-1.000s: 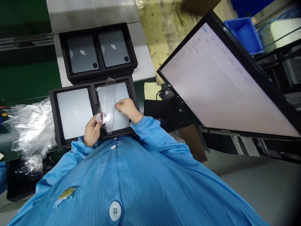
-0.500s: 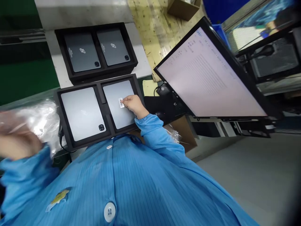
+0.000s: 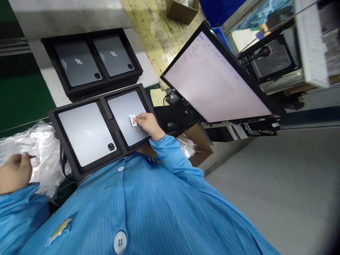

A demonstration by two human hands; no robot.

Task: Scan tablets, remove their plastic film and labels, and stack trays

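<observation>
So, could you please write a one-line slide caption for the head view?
Right hand holds a label over a tablet in a black tray; left hand at plastic bags.

A second black tray (image 3: pixel 69 95) with two dark grey tablets (image 3: pixel 77 63) is seen beyond the gripped spot, on a pale bench. A tilted monitor (image 3: pixel 212 79) showing a white document is set well to the right of it, with a computer mouse (image 3: pixel 171 125) and a yellow note (image 3: pixel 157 97) between. A cardboard box (image 3: pixel 182 10) is seen far beyond, on a wooden pallet (image 3: pixel 156 33).
</observation>
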